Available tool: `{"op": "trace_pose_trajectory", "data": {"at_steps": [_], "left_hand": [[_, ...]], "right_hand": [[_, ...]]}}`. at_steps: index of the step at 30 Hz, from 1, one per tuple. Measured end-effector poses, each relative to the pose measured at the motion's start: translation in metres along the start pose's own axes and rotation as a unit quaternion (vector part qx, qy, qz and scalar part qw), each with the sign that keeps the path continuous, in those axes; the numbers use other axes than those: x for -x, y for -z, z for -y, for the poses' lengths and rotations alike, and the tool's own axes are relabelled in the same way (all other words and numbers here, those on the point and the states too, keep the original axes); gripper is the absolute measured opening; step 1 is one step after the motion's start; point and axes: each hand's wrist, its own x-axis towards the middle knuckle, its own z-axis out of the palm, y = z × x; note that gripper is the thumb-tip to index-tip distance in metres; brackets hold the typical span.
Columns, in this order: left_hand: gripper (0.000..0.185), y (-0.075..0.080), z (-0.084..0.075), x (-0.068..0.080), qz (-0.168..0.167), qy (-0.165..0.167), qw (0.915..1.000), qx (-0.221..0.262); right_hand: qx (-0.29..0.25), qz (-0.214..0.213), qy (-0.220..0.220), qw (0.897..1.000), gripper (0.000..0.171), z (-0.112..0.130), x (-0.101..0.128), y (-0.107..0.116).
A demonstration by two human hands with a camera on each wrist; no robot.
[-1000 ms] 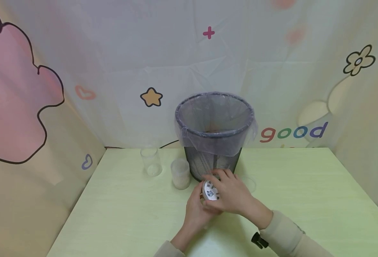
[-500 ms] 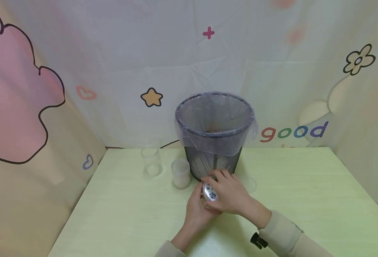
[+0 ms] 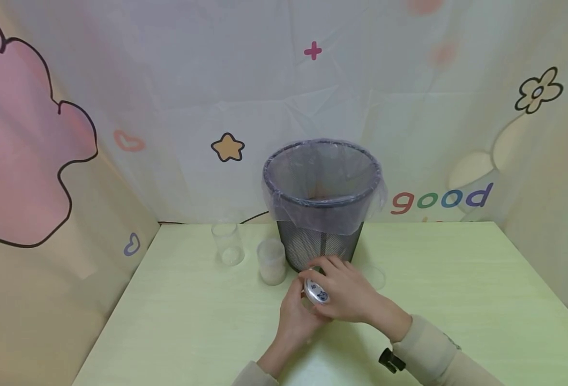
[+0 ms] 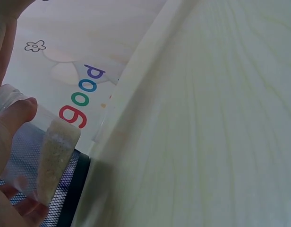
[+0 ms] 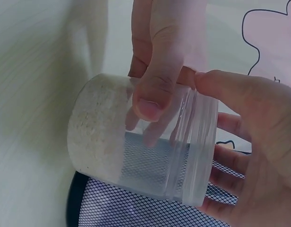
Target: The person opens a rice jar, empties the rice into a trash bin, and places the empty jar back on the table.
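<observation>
A clear plastic jar (image 5: 98, 127) lies between both hands, pale grainy stuff packed at its bottom end. My left hand (image 3: 296, 319) grips the jar's body, its thumb pressed on the side in the right wrist view. Curled round the rim end is my right hand (image 3: 349, 295), holding the lid (image 3: 317, 292), whose printed silvery-white top shows in the head view. Through the left wrist view I see the same jar (image 4: 58, 156) tilted, with the left thumb across it. The right palm hides part of the lid.
Behind the hands stands a black mesh bin (image 3: 320, 244) with a clear liner bag. To its left are a clear jar (image 3: 228, 246) and another jar (image 3: 271, 265) with pale contents. A clear round lid (image 3: 375, 277) lies to its right on the pale green table (image 3: 178, 332).
The lid's printed top has turned and tilted, now showing as a narrower oval. My right hand's fingers have shifted slightly round it, while the left hand has stayed nearly in place.
</observation>
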Motion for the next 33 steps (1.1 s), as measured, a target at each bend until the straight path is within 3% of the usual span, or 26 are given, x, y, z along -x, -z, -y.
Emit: {"op": "trace_pose_trajectory", "data": {"at_steps": [7,16,20,26,33], "left_hand": [[0.077,0.001,0.000,-0.001,0.005,0.018,0.9998,0.004],[0.081,0.004,0.002,-0.001,-0.004,0.024,0.9997,0.002],[0.082,0.006,0.006,0.000,-0.013,0.046,0.9987,0.015],[0.084,0.012,0.013,0.002,-0.029,0.063,0.9975,0.016],[0.088,0.025,0.019,0.003,-0.046,0.072,0.9961,0.020]], "right_hand": [[-0.002,-0.002,0.005,1.000,0.052,0.002,-0.001,0.003],[0.009,-0.039,-0.001,0.999,0.055,-0.001,0.000,0.002],[0.013,-0.053,-0.014,0.998,0.059,-0.004,0.001,0.000],[0.015,-0.091,-0.030,0.995,0.060,-0.011,0.006,-0.002],[0.026,-0.085,-0.048,0.995,0.063,-0.020,0.014,-0.002]]}}
